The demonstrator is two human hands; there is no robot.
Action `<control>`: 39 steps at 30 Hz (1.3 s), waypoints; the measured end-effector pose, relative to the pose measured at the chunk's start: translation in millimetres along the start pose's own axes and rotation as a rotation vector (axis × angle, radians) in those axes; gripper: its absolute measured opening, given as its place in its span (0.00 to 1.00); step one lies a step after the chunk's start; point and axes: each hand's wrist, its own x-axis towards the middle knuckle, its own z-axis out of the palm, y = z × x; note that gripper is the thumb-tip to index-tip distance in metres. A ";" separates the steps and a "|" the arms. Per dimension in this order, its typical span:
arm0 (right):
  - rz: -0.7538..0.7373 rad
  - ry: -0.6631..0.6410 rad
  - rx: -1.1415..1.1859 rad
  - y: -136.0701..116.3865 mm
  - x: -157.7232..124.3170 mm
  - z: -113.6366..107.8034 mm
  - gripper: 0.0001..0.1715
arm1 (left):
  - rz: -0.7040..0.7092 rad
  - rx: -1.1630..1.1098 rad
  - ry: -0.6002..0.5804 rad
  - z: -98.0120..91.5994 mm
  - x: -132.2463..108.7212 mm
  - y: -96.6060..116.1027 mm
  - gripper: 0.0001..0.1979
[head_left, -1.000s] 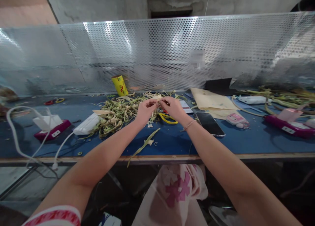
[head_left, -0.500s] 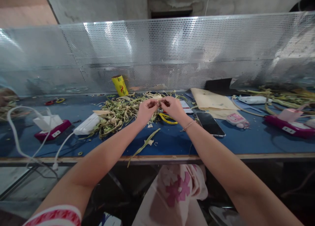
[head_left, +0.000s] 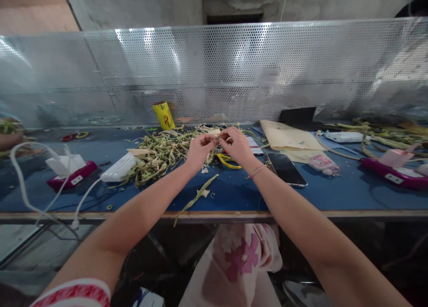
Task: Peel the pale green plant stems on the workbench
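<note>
My left hand (head_left: 201,148) and my right hand (head_left: 234,143) meet above the far middle of the blue table (head_left: 240,195), thumbs and fingertips pinched together. A small pale bit of plant seems to sit between the fingertips, too small to name surely. Beside and behind my left hand spreads a heap of dried, greenish plant pieces (head_left: 157,157). Below my right hand lies a pair of yellow-handled scissors (head_left: 229,164), partly covered. One long, narrow dried leaf (head_left: 197,197) hangs over the front edge, nearer to me.
A white power bank (head_left: 118,168) and purple power strip (head_left: 75,175) with cables lie left. A phone (head_left: 286,169), pink case (head_left: 323,163) and cardboard (head_left: 289,135) lie right. A yellow can (head_left: 163,115) stands before the perforated metal screen (head_left: 214,70). Another person's hand (head_left: 11,139) is far left.
My two hands stay pinched together in almost the same place, with slight finger movement. At the far left the other person's hand has shifted, and green plant matter now shows there.
</note>
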 end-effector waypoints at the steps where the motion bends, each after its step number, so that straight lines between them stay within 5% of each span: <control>1: -0.003 0.006 -0.001 0.7 -0.3 0.9 0.04 | -0.008 -0.005 0.008 0.2 0.0 0.1 0.11; 23: 0.042 -0.097 0.001 -3.0 3.1 -5.8 0.02 | -0.092 -0.120 0.014 2.7 0.6 4.6 0.11; 39: 0.092 -0.176 0.073 -1.2 4.7 -8.9 0.04 | -0.030 -0.073 -0.011 -1.2 1.1 3.0 0.09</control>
